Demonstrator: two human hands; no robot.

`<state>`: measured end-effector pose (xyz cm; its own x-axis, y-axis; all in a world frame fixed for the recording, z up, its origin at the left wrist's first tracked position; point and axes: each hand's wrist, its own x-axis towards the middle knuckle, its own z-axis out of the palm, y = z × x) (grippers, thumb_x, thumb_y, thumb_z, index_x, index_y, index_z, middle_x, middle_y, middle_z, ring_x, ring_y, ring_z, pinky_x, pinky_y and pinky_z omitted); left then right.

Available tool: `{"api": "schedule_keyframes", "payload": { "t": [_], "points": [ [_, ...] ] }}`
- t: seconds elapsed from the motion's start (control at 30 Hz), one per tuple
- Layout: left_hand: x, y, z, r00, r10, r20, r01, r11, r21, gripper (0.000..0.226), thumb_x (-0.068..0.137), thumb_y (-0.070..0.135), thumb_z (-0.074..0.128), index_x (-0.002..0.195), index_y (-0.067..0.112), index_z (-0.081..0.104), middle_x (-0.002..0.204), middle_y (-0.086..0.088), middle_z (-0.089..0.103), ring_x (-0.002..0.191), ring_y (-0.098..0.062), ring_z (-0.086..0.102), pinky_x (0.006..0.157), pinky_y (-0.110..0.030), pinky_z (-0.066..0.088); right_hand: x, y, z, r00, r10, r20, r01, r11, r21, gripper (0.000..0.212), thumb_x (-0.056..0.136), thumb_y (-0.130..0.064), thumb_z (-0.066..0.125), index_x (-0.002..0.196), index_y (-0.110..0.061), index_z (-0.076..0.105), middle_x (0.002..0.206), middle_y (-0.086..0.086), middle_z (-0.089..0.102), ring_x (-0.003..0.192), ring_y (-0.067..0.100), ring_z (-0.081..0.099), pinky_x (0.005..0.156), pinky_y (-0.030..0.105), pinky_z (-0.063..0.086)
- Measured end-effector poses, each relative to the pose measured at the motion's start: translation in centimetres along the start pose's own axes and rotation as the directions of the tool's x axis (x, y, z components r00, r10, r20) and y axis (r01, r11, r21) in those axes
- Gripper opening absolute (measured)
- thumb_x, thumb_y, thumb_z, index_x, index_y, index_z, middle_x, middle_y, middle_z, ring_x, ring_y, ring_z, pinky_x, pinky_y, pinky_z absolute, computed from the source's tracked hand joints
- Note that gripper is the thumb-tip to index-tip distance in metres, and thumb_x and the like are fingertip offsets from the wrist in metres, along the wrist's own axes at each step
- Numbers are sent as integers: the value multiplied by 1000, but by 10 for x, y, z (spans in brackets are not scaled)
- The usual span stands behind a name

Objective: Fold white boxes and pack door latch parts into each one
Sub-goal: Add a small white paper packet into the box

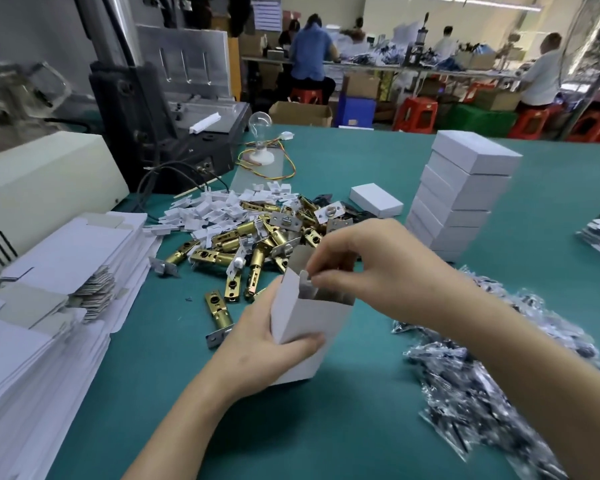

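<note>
A half-folded white box (309,323) stands open-topped on the green table (326,427) in front of me. My left hand (260,348) grips its lower left side, thumb across the front. My right hand (368,265) is over the open top and pinches a small flap at the box's rim. Behind the box lies a heap of brass door latches (243,251) mixed with silver plates. White plastic pieces (215,209) are piled beyond them. What is inside the box is hidden.
Flat unfolded box blanks (49,299) are stacked at the left. A tower of closed white boxes (461,195) stands at the right, one single box (376,199) beside it. Small clear bags of parts (482,386) lie at the right. A machine (174,109) and bulb (260,140) stand behind.
</note>
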<state>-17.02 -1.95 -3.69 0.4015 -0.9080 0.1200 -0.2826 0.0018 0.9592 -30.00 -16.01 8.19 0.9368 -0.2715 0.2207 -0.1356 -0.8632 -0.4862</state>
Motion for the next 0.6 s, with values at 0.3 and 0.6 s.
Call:
{"api": "schedule_keyframes", "payload": {
  "t": [0.3,0.6],
  "points": [
    [1,-4,3,1000,0,-12,0,999,-33,33,80,34,77,104,52,63,99,11,70,90,-8,70,72,-19,56,1,-6,4,984,2,178,4,999,-35,16,94,-13,70,101,-22,82,95,-17,77,88,-7,66,76,4,44],
    [2,-7,7,999,-7,33,13,984,-180,40,83,26,82,115,45,67,106,10,75,98,-9,72,79,-20,57,12,37,-30,931,198,-306,-88,937,339,15,102,-21,62,99,-24,76,82,-5,79,48,12,54,47,24,49]
  ]
}}
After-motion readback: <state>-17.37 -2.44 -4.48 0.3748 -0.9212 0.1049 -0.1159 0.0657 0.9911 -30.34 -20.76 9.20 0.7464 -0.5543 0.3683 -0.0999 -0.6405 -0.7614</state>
